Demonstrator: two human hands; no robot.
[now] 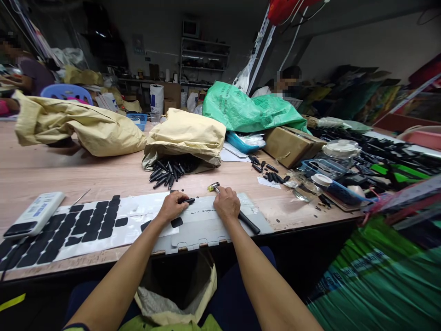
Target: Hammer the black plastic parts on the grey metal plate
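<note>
My right hand point(227, 203) is wrapped around a small hammer point(250, 223); its yellowish head points away from me and its black handle sticks out toward the table's front edge. Pinched in my left hand point(173, 205) is a short black tube-like piece point(189, 201), lying low over a grey board point(203, 220). The two hands are apart, with the hammer head to the right of the piece. Just below my left hand lies a black rounded patch point(177, 222). A white sheet point(132, 209) bearing rows of black rounded patches stretches to the left.
Beyond my hands, several black tube-like pieces point(168, 172) spill from a cream sack point(188, 131). More black pieces point(272, 174) lie right, near a cardboard box point(292, 145) and a plastic jar point(306, 189). A white device point(36, 214) sits left. An open sack point(172, 308) is at my lap.
</note>
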